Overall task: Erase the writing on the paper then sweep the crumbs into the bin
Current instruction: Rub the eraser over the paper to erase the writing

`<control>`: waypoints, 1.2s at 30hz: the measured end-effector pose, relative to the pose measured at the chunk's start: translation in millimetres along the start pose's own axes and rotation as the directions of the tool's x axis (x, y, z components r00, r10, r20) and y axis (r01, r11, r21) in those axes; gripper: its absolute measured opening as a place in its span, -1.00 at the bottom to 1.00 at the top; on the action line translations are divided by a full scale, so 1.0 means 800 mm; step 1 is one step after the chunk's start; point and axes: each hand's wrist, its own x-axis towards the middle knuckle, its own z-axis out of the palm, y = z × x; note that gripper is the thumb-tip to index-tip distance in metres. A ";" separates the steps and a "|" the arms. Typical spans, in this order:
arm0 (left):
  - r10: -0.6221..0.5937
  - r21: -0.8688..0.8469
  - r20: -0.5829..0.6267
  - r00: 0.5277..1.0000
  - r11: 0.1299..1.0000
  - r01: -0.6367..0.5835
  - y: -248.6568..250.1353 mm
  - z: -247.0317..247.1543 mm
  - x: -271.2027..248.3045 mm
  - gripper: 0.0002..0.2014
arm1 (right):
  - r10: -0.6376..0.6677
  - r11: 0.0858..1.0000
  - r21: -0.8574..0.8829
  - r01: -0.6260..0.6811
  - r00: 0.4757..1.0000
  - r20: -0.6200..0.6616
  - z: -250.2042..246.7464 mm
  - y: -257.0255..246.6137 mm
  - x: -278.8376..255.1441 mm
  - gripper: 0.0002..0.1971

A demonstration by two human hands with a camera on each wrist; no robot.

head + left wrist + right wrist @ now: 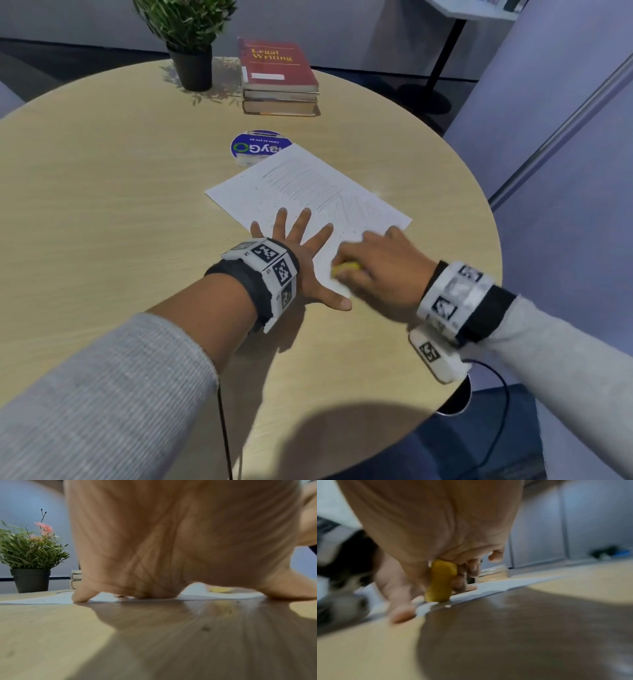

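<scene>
A round, pale wooden surface [102, 192] fills most of the head view, with grey-blue walls behind it and a dark stand with a round foot [426, 96] at the upper right of the frame. One sheet of paper [308, 185] lies slanted in the middle of the frame, with faint pencil lines across its upper and right parts and small dark crumbs [263, 202] scattered over its left part.

The left hand [301, 253] lies flat on the lower left corner of the paper, its fingers [303, 219] straight and spread wide, the thumb reaching down onto the bare wood. Just to its right, the right hand [380, 263] is curled round one yellow eraser [346, 268], whose lower end touches the paper near the bottom edge; in the right wrist view the eraser [440, 581] stands nearly upright between thumb and curled fingers [471, 568]. That hand is blurred.

Above the paper, one round blue-and-white sticker [253, 147] lies on the wood, its right side covered by the sheet's top corner. At the upper middle of the frame stands a stack of three books [279, 78], the red top one titled "Legal Writing". To their left is one green plant in a black pot [191, 65]. The left wrist view shows pink flowers on the plant [30, 550]. The rim of a dark round thing [457, 401] shows below the surface's edge at the lower right; whether it is the bin I cannot tell.
</scene>
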 end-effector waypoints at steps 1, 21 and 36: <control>-0.002 0.001 0.007 1.000 1.000 0.002 0.000 -0.001 -0.001 0.39 | 0.102 0.995 -0.011 -0.103 0.995 -0.019 -0.003 0.018 0.005 -0.79; -0.005 0.002 -0.011 1.000 1.000 0.005 0.000 0.001 0.000 0.42 | 0.165 0.982 -0.089 -0.166 0.986 -0.020 -0.004 0.033 0.005 -0.80; 0.002 -0.006 -0.013 1.000 1.000 -0.002 0.000 0.002 0.000 0.40 | -0.029 0.998 -0.064 0.030 0.999 0.016 0.012 -0.012 -0.010 -0.77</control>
